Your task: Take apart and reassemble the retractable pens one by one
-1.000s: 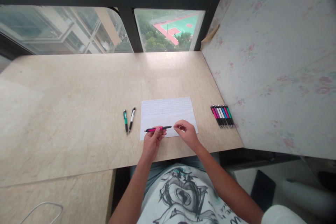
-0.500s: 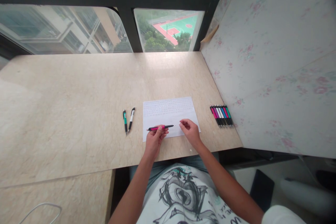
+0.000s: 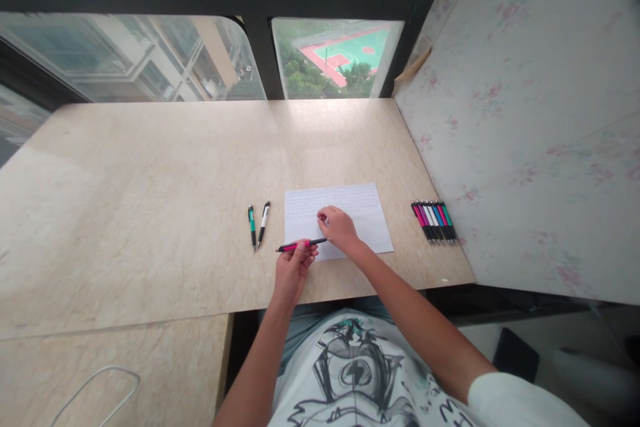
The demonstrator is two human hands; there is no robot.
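Observation:
My left hand (image 3: 294, 268) is closed around a pink and black pen (image 3: 290, 247), which lies nearly level with its dark end toward the right. Just above that end, my right hand (image 3: 339, 227) hovers over the sheet of paper (image 3: 370, 220). Its fingertips are pinched together, and anything between them is too small to name. Handwritten lines cover the upper part of the sheet. To the left of it lie a green and black pen (image 3: 252, 227) and a white and black pen (image 3: 264, 223), side by side on the desk.
A row of several pens (image 3: 434, 222) in mixed colours lies at the right, near the flowered wall (image 3: 525, 113). The beige desk (image 3: 150, 213) runs back to a dark window frame (image 3: 260, 60). A thin cable (image 3: 95, 377) curves at lower left.
My right hand has moved left and away from me, past the pen's dark end. The pen stays in my left hand. The whole view has shifted slightly.

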